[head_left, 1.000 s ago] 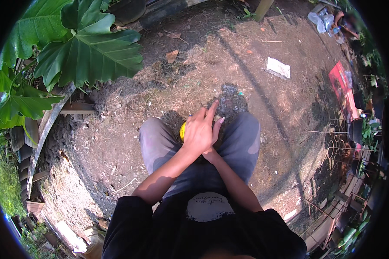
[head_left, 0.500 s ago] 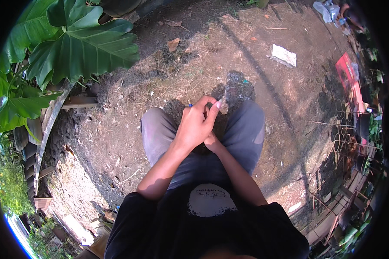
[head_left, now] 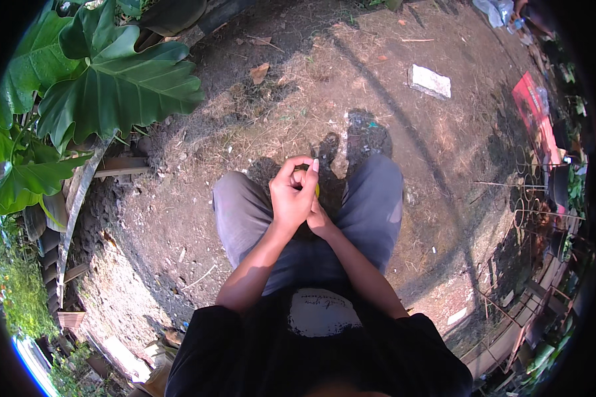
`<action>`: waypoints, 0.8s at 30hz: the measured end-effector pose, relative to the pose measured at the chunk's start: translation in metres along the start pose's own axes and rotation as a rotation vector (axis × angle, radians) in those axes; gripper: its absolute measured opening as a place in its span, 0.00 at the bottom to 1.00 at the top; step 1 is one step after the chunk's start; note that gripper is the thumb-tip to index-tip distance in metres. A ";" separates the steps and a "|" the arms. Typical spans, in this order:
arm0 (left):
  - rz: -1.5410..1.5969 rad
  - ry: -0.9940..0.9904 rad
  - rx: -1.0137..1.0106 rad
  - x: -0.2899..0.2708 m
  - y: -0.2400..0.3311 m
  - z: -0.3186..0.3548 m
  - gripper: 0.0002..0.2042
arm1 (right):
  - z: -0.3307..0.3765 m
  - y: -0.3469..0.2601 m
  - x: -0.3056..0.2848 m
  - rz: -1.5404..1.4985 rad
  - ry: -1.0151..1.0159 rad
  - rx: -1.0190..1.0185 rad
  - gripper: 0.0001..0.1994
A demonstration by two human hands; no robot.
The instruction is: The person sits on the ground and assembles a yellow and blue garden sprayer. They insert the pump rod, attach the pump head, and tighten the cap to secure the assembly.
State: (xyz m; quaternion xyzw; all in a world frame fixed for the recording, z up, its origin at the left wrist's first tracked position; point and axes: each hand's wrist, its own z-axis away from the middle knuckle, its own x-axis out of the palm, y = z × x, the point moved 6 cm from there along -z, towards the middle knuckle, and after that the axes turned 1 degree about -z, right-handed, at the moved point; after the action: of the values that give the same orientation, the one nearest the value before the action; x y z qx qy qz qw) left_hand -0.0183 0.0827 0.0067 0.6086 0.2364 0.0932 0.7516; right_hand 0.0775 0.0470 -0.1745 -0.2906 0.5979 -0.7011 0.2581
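Above the ground between my knees, my two hands are together. My left hand (head_left: 291, 200) is on top, its index finger curled and its thumb pressed up against the fingertip; whatever it may pinch is too small to make out. Tucked under it is my right hand (head_left: 320, 220), largely covered, with bent fingers. A small bit of something yellow (head_left: 318, 190) peeks out beside the left thumb, at the right hand's fingers. Its kind cannot be told, since the hands cover most of it.
Broad green leaves (head_left: 122, 83) hang at the upper left beside a wooden plank (head_left: 122, 167). A whitish block (head_left: 430, 82) lies on the dirt ahead. To the right are a red panel (head_left: 531, 102) and a bent metal frame (head_left: 526, 192).
My left hand has turned more upright and shifted slightly left and down. A blue speck by its knuckles is out of sight now, while the yellow bit has come into view.
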 end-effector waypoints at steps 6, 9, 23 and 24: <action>-0.667 -0.036 0.242 0.011 0.020 -0.004 0.21 | 0.008 0.005 0.002 -0.036 -0.075 0.112 0.35; -0.987 0.101 0.465 0.026 -0.084 0.009 0.19 | 0.008 0.001 0.004 -0.105 -0.075 0.130 0.35; -0.532 0.059 0.264 -0.016 0.055 -0.004 0.09 | 0.001 0.011 0.012 -0.034 -0.062 0.031 0.31; -0.621 0.078 0.360 -0.012 0.053 -0.002 0.08 | -0.002 0.011 0.012 -0.015 -0.071 -0.023 0.32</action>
State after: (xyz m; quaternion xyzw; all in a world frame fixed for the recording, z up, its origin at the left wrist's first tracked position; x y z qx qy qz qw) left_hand -0.0222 0.0924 0.0598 0.6264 0.4512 -0.1596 0.6153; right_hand 0.0682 0.0381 -0.1847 -0.3226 0.5940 -0.6856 0.2703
